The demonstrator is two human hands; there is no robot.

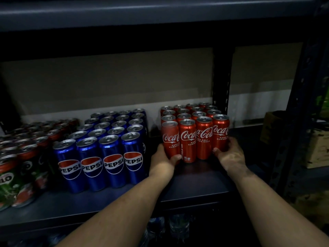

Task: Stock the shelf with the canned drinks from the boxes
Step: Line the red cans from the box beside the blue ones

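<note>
Here the left hand (164,156) curls its fingers around the leftmost front can, and the right hand (229,154) clasps the rightmost, bracketing the Coca-Cola block (194,129) at centre right of the frame on the shelf (195,182). Placement looks under way; next, probably slide the block square beside the Pepsi cans (106,148).

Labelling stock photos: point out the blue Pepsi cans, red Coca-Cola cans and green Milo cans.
blue Pepsi cans (113,164): head view, front can's logo.
red Coca-Cola cans (204,138): head view, front can's side.
green Milo cans (10,186): head view, front can's side.
</note>
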